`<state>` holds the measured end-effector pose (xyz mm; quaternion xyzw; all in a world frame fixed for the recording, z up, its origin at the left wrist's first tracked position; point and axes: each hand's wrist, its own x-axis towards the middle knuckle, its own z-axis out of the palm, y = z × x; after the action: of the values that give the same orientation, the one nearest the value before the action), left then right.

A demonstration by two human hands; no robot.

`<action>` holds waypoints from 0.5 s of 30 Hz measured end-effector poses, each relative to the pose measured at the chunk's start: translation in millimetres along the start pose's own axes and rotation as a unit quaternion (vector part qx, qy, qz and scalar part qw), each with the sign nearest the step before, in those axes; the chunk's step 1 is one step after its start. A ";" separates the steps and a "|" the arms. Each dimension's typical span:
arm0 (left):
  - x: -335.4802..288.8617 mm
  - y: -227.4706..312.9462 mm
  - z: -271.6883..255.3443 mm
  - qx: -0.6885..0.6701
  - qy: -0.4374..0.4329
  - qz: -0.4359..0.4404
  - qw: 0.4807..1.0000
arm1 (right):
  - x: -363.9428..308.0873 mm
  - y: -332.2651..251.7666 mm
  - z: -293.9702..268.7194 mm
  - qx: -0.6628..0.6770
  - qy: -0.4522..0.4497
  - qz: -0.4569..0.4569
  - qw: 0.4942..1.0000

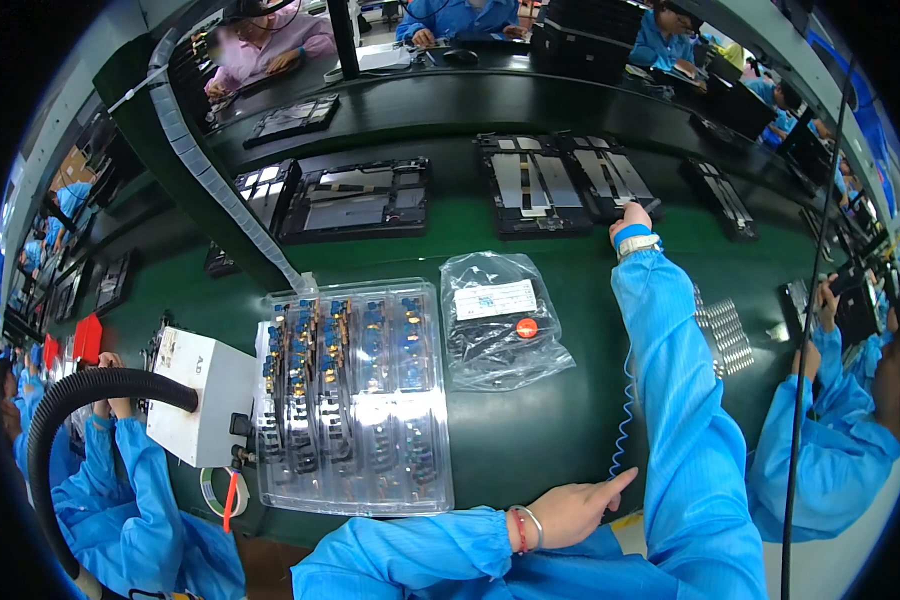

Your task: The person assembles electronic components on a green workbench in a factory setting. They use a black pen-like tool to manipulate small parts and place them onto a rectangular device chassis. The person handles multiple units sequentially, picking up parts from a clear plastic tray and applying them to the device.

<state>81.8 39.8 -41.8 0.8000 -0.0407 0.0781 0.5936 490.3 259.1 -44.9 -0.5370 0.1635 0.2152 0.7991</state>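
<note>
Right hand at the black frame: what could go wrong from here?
The right hand is at the frame's near edge and might nudge it into its close neighbour. The blue coiled cord runs beside the right sleeve and could snag. The left sleeve, close to the clear tray, might jostle its small parts.

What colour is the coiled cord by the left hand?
Blue; the coiled cord by the left hand shows best in the head view.

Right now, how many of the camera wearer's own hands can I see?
2: the left hand, low, near the coiled blue cord; the right hand, farther out, at the near end of a black-framed device.
</note>
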 end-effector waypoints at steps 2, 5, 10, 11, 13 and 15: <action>-2.6 2.3 -3.8 0.001 -0.006 0.000 1.000 | -15.2 7.7 14.0 0.019 0.016 0.009 1.000; -3.2 -8.2 4.7 0.045 0.054 0.077 0.995 | -68.6 12.4 18.5 0.093 0.025 0.051 0.994; -6.7 2.3 -1.7 0.090 0.048 0.099 0.990 | -69.9 1.9 11.3 0.050 -0.096 0.081 0.991; -5.8 5.8 -3.5 0.093 0.049 0.113 0.988 | -73.4 -5.9 6.6 0.057 -0.110 0.088 0.988; -2.4 5.9 -2.3 0.094 0.057 0.136 0.985 | -81.7 -25.8 -13.1 0.082 -0.132 0.118 0.981; -4.4 0.8 0.8 0.104 0.090 0.139 0.981 | -121.5 -31.9 -31.6 0.102 -0.160 0.164 0.968</action>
<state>77.4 38.7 -41.9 0.8337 -0.0901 0.2353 0.4915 402.2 198.8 28.4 -0.3772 0.1406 0.4086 0.8191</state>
